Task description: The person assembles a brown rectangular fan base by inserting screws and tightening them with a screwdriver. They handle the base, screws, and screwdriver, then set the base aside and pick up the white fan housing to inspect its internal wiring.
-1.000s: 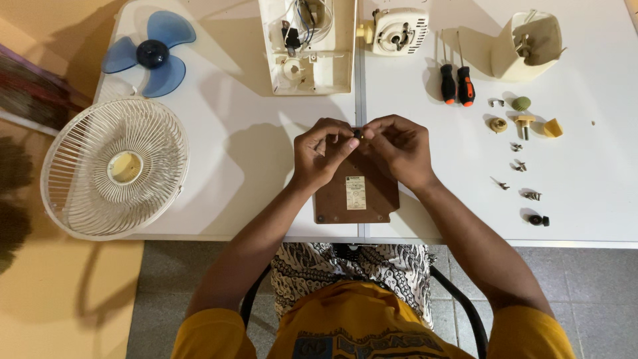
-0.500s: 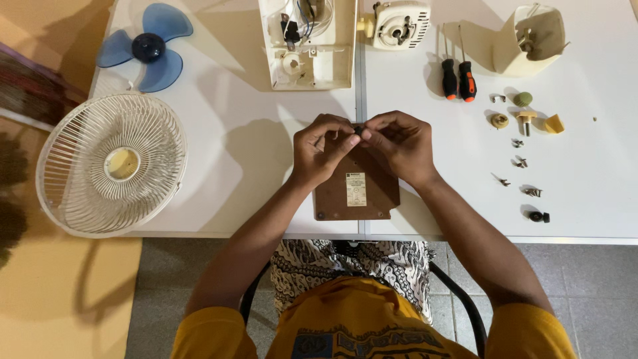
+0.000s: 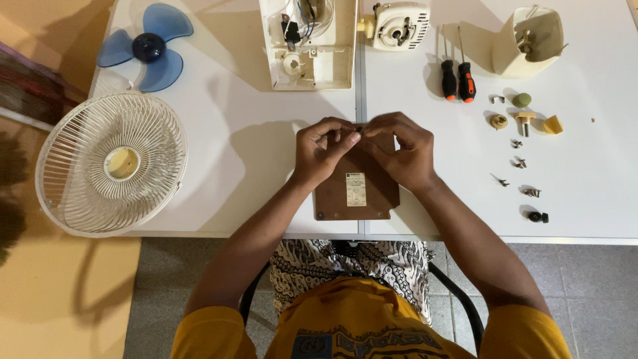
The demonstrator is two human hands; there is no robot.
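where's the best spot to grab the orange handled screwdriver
Take the orange-handled screwdriver by its thick handle, coming from above and from the right. It lies flat, shaft pointing away from the person, and the black-handled screwdriver lies close along its left side, so that side is crowded. The thin shaft would probably give a poor hold.

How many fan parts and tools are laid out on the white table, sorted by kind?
Screwdrivers: 2
Blue fan blade: 1
White wire fan guard: 1
Cream housing pieces: 3
Brown base plate: 1
Small loose screws, knobs and fittings: about 10, too small to count exactly
Total: about 18
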